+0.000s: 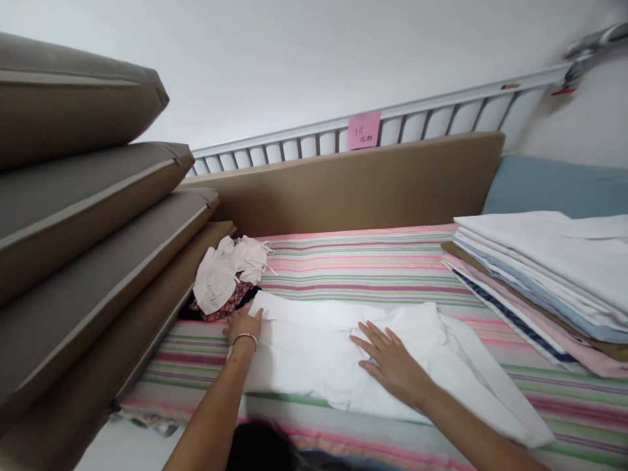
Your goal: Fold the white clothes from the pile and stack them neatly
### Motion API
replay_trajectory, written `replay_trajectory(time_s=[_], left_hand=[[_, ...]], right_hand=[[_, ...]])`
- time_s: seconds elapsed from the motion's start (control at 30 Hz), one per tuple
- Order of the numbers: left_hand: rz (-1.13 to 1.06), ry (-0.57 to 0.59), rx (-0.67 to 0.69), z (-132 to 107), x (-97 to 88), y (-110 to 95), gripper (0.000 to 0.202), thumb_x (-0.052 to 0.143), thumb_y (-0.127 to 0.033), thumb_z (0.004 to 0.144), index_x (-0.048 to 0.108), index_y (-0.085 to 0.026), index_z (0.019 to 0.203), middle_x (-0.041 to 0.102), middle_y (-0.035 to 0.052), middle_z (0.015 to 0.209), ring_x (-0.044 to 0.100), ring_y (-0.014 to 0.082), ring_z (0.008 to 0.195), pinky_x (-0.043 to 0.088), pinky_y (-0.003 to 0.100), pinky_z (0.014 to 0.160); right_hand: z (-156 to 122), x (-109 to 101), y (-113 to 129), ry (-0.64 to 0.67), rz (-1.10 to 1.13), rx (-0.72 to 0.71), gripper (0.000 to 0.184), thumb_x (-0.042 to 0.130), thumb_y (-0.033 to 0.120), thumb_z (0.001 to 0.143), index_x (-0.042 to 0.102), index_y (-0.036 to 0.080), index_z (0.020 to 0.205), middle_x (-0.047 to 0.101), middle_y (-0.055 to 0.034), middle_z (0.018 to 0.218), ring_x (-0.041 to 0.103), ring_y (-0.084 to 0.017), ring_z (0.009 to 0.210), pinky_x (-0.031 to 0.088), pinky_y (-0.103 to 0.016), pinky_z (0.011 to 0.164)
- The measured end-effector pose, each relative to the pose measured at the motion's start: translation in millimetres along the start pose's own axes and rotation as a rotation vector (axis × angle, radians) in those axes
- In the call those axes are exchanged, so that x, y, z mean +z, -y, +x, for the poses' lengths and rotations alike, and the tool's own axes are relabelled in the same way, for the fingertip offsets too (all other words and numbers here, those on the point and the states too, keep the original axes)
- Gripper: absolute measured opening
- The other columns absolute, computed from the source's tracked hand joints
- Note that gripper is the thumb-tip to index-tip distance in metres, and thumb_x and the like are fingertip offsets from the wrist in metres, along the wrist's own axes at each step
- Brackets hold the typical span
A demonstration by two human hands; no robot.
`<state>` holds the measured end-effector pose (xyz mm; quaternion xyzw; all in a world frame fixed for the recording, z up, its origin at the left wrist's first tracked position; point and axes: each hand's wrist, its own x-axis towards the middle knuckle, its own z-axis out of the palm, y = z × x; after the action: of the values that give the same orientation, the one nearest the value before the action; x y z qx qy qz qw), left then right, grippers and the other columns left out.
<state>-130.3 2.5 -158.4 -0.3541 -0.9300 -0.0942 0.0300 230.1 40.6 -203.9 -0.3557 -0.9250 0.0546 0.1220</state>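
A white garment (pixel 304 353), partly folded, lies across a striped bedspread (pixel 353 261), with a long sleeve-like flap stretching toward the lower right. At its left edge rests my left hand (pixel 243 326), wearing a thin bracelet; the thumb stands apart from the fingers, touching the cloth. My right hand (pixel 392 366) lies flat on the garment's middle, fingers spread. Just beyond my left hand is a small heap of clothes, with a pale top (pixel 220 271) over a flowered dark piece (pixel 233 301).
Thick brown cushions (pixel 98 226) are stacked at the left. A pile of folded clothes (pixel 549 255) stands at the right. Behind, a long brown cushion (pixel 343 186) leans against a white radiator (pixel 294 149) bearing a pink note (pixel 364 130). A blue surface (pixel 564 186) lies behind the pile.
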Motion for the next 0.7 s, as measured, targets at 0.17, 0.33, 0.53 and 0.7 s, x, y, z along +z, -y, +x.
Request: replay_trajectory(time_s=[0.17, 0.33, 0.53, 0.7], left_hand=[[0.011, 0.053, -0.002, 4.2, 3.1, -0.6, 0.066, 0.038, -0.058, 0.077, 0.05, -0.004, 0.112, 0.055, 0.0238, 0.114, 0.054, 0.0337, 0.103, 0.044, 0.044, 0.08], [0.027, 0.196, 0.014, 13.4, 0.7, 7.8, 0.071, 0.031, -0.062, 0.078, 0.05, -0.004, 0.114, 0.06, 0.0243, 0.108, 0.058, 0.036, 0.099, 0.044, 0.046, 0.08], [0.008, 0.303, 0.159, 39.3, 19.5, 23.9, 0.064, 0.031, -0.061, 0.077, 0.056, -0.014, 0.113, 0.061, 0.0168, 0.113, 0.058, 0.0317, 0.102, 0.044, 0.042, 0.085], [-0.006, 0.279, 0.296, 60.1, 32.5, 24.2, 0.051, 0.034, -0.044, 0.079, 0.059, -0.007, 0.105, 0.062, 0.0168, 0.111, 0.054, 0.028, 0.108, 0.04, 0.034, 0.093]], right_hand=[[-1.2, -8.9, 5.8, 0.019, 0.044, 0.031, 0.048, 0.033, 0.05, 0.09, 0.033, 0.036, 0.136, 0.023, -0.0036, 0.147, 0.017, -0.025, 0.135, 0.015, -0.054, 0.105], [0.0, -18.6, 10.6, 0.029, 0.089, 0.053, 0.048, 0.038, 0.048, 0.089, 0.035, 0.034, 0.135, 0.024, -0.0042, 0.147, 0.014, -0.025, 0.136, 0.011, -0.053, 0.107], [-1.6, -24.6, 12.2, 0.005, 0.161, 0.091, 0.05, 0.04, 0.05, 0.087, 0.037, 0.033, 0.134, 0.024, -0.0047, 0.146, 0.014, -0.024, 0.135, 0.009, -0.051, 0.107], [-0.8, -26.5, 11.1, 0.0, 0.184, 0.1, 0.051, 0.041, 0.053, 0.086, 0.038, 0.034, 0.133, 0.024, -0.0027, 0.147, 0.013, -0.022, 0.136, 0.009, -0.048, 0.108]])
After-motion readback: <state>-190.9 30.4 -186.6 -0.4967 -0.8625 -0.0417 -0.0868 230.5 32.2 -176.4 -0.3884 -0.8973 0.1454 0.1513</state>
